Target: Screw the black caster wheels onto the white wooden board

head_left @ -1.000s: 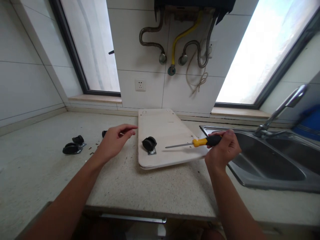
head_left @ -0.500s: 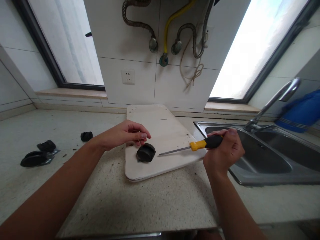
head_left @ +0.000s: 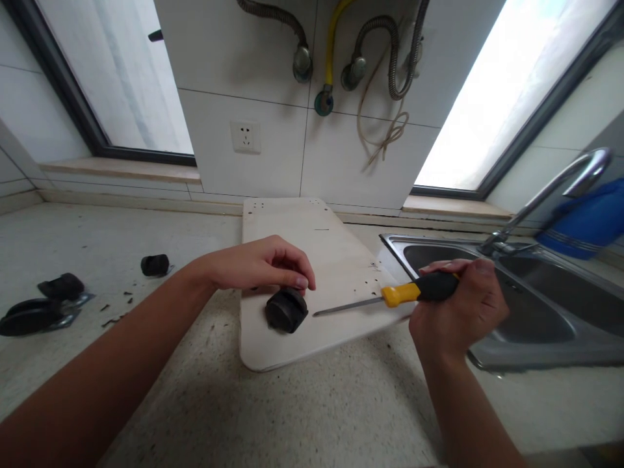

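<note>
A black caster wheel (head_left: pixel 286 311) sits on the near left part of a white board (head_left: pixel 287 354) that lies on the countertop. My left hand (head_left: pixel 273 263) reaches over its far side, thumb and fingers curled closed against its top edge. What lies under those fingertips is partly hidden. In my right hand (head_left: pixel 461 312) is a screwdriver (head_left: pixel 400 294) with a yellow and black handle, the fist wrapped round the grip. Its shaft points left and the tip stops just short of the caster, above the board.
Loose black casters (head_left: pixel 61 286) with metal plates lie at the left, and another caster (head_left: pixel 155 265) sits nearer the board. Dark crumbs (head_left: pixel 114 320) are scattered between. A steel sink (head_left: pixel 531 325) with a tap (head_left: pixel 546 195) and a blue object (head_left: pixel 589 221) are at the right.
My left hand has shifted right onto the caster, and the caster has turned a little. My right hand and screwdriver appear slightly lower and farther right, while the whole view has moved too.
</note>
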`<state>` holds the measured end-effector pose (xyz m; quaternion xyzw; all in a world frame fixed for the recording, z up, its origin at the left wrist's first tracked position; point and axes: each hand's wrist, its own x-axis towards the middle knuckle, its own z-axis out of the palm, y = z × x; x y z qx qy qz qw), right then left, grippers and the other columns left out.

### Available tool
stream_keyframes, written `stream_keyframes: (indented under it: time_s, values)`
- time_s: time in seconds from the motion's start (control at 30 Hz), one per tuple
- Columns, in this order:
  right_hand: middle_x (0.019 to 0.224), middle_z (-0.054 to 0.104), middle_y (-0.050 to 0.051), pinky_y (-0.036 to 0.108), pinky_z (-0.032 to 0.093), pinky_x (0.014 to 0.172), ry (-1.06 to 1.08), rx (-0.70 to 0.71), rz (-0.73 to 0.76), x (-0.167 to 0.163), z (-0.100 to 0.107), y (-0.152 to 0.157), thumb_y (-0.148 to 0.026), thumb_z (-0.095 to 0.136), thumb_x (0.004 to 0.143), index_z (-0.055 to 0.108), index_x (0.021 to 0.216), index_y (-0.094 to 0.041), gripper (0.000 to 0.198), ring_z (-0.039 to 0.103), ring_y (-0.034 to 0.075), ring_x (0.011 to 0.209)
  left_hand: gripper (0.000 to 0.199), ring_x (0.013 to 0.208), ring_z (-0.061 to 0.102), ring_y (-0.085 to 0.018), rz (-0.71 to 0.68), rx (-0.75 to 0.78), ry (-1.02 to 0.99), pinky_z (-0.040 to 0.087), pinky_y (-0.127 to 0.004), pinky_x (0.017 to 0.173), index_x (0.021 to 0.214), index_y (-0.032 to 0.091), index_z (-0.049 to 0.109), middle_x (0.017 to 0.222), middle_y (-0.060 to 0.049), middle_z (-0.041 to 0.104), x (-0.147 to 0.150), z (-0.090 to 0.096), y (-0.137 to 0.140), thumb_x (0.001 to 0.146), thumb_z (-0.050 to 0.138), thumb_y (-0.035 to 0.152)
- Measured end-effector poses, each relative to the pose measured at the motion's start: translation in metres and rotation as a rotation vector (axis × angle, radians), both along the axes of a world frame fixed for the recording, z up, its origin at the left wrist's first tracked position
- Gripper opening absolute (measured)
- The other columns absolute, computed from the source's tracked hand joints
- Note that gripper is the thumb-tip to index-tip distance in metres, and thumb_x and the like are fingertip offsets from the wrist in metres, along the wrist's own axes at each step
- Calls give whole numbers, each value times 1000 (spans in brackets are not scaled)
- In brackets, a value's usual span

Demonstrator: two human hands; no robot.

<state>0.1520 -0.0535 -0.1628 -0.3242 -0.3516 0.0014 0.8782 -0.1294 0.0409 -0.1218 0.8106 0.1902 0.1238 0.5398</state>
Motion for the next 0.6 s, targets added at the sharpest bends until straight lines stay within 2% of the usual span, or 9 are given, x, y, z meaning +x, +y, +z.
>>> stream_keyframes:
  time_s: [0.2, 0.33, 0.4, 0.5, 0.53, 0.6]
  values:
    - [62, 58, -4, 28, 50, 57, -70, 24, -49, -3, -1, 0, -35, 66, 98, 62, 69, -20, 33, 59, 11, 55, 11, 86, 77, -16, -5, -136, -57, 60, -28, 81, 101, 19, 81, 92, -6, 81, 2, 1, 1, 97, 78, 28]
    - [59, 56, -5, 28, 46, 50, -94, 64, -85, -9, 5, 1, -31, 66, 94, 61, 66, -21, 30, 56, 11, 50, 10, 88, 75, -15, -38, -100, -97, 61, -28, 84, 103, 19, 79, 93, -5, 80, 1, 7, -3, 100, 74, 27]
    - [59, 56, -6, 28, 46, 48, -109, 78, -94, -14, 21, 2, -29, 67, 92, 62, 66, -21, 28, 56, 11, 48, 11, 90, 76, -16, -58, -79, -84, 61, -30, 85, 104, 18, 78, 95, -6, 79, 1, 10, -6, 101, 72, 27]
    - [59, 57, -6, 27, 44, 43, -216, 68, -37, -22, 59, 3, -31, 72, 91, 65, 69, -21, 25, 55, 11, 46, 12, 93, 76, -18, -58, -76, -67, 62, -32, 86, 104, 18, 76, 97, -7, 79, 1, 14, -11, 103, 69, 27]
    - [59, 57, -5, 27, 42, 44, -269, 27, 17, -23, 74, 4, -35, 75, 92, 65, 69, -21, 29, 54, 10, 46, 11, 93, 76, -17, -57, -75, -71, 62, -31, 85, 104, 18, 75, 97, -7, 79, 2, 15, -12, 103, 68, 26]
    - [61, 58, -3, 26, 42, 47, -391, -153, 187, -20, 100, 3, -47, 75, 95, 65, 71, -20, 37, 57, 10, 51, 10, 92, 76, -16, -61, -52, -75, 61, -30, 84, 104, 18, 75, 95, -6, 79, 3, 18, -15, 103, 67, 23]
